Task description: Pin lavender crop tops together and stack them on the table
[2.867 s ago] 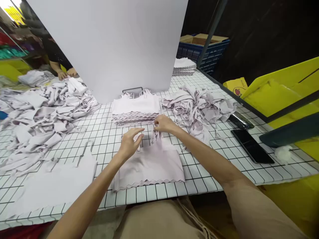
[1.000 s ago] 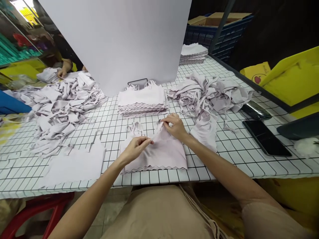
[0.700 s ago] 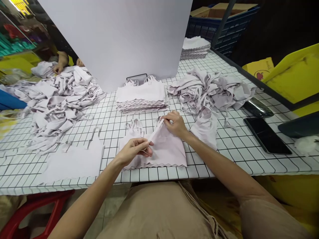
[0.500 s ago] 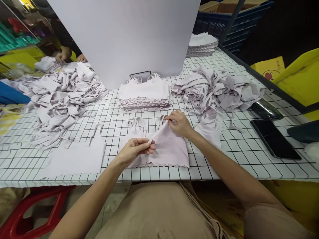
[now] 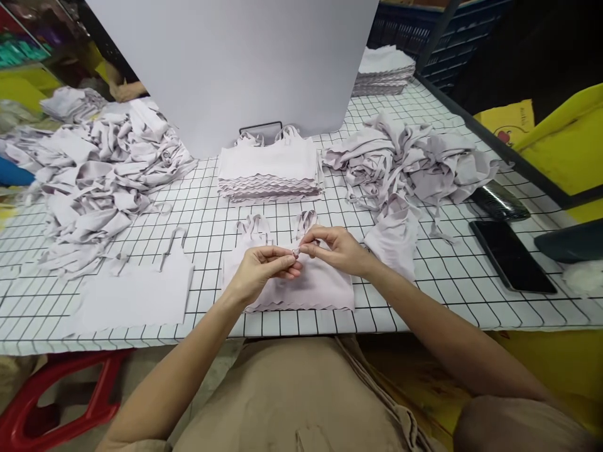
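A pale pinkish camisole top (image 5: 315, 289) with thin straps and a wavy hem lies in front of me near the table's front edge. My left hand (image 5: 266, 270) pinches a bit of its upper part between thumb and fingertips. Right beside it, my right hand (image 5: 332, 248) is closed in a pinch on the same bit, and the fingertips almost meet. Exactly which part they hold is too small to make out. The top's looped straps (image 5: 306, 223) stick up behind my hands. Another camisole top (image 5: 136, 295) lies flat to the left.
Beyond my hands is a neat stack of tops (image 5: 271, 166), before a white upright board (image 5: 235, 63). Loose garment heaps lie left (image 5: 108, 157) and right (image 5: 409, 157). A phone (image 5: 511, 256) lies at right; a red stool (image 5: 66, 395) stands below. Another person's hand (image 5: 127, 91) shows at back left.
My left hand was open earlier and now pinches the top. My right hand has come down from the strap area, closing the gap between my hands. The stretched fabric edge has slackened.
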Tool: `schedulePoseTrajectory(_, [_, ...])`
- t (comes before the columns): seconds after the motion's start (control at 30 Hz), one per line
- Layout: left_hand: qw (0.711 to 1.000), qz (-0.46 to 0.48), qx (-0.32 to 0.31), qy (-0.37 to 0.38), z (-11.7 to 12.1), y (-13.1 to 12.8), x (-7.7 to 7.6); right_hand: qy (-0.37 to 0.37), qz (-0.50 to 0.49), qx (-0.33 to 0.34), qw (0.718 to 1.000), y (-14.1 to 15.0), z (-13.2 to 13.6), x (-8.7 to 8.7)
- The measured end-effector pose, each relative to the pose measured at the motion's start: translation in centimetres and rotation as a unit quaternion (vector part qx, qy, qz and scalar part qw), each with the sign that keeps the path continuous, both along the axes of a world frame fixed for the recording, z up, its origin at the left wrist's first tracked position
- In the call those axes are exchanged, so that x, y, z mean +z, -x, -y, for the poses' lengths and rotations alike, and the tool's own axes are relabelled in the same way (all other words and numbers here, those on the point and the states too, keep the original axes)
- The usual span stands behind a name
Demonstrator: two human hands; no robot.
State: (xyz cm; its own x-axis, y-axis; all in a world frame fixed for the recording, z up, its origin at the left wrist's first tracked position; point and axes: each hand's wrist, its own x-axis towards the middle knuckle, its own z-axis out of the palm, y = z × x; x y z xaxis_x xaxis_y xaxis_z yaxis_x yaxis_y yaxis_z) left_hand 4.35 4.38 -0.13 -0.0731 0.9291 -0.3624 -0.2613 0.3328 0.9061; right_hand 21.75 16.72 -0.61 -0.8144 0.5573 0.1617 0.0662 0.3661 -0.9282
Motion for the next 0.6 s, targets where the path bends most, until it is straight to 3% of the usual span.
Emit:
schedulePoseTrajectory(0.17, [0.999, -0.01, 0.023, -0.021, -0.3, -0.8, 0.0, 0.025, 0.007, -0.008, 1.0, -0.1, 0.4, -0.3])
schedulePoseTrajectory(0.3, [0.994, -0.08, 0.055, -0.053, -1.1, -1.4, 0.4, 0.003, -0.01, -0.02, 1.0, -0.2, 0.5, -0.4])
schedulePoseTrajectory(0.4, [0.984, -0.146, 0.044, -0.093, -1.9, -1.7, -0.3, -0.02, -0.024, -0.052, 0.998, -0.7, -0.1, -0.4])
schedulePoseTrajectory(0.47, [0.96, -0.248, 0.022, -0.128, -2.6, -2.0, -1.4, -0.014, -0.035, -0.077, 0.996, -1.3, -0.8, -0.4])
schedulePoseTrajectory(0.6, [0.86, -0.482, -0.063, -0.158, -3.6, -2.7, -3.7, 0.027, -0.055, -0.139, 0.988, -3.0, -2.4, -0.4])
